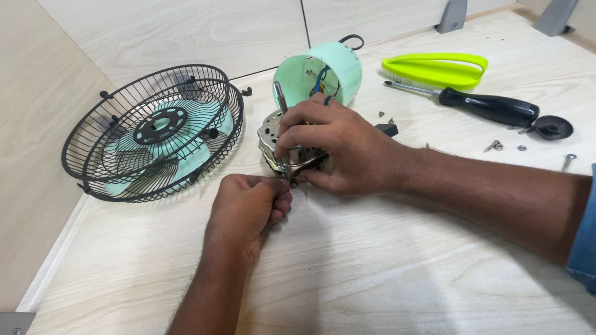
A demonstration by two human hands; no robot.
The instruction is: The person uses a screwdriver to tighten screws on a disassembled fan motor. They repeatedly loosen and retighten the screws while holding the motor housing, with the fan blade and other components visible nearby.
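Observation:
My right hand (335, 149) grips a small metal fan motor (271, 139) on the table, its threaded shaft (280, 97) pointing up. My left hand (248, 208) is closed just below the motor, fingertips pinching at its lower edge; what they pinch is too small to tell. Behind the motor lies a mint-green motor housing (338, 68) on its side, with coloured wires inside.
A black wire fan guard (155, 133) with mint-green blades leans at the left. A black-handled screwdriver (478, 104), a lime-green brush (434, 67), a black knob (552, 127) and loose screws (495, 146) lie at the right. Metal brackets (452, 17) stand at the back.

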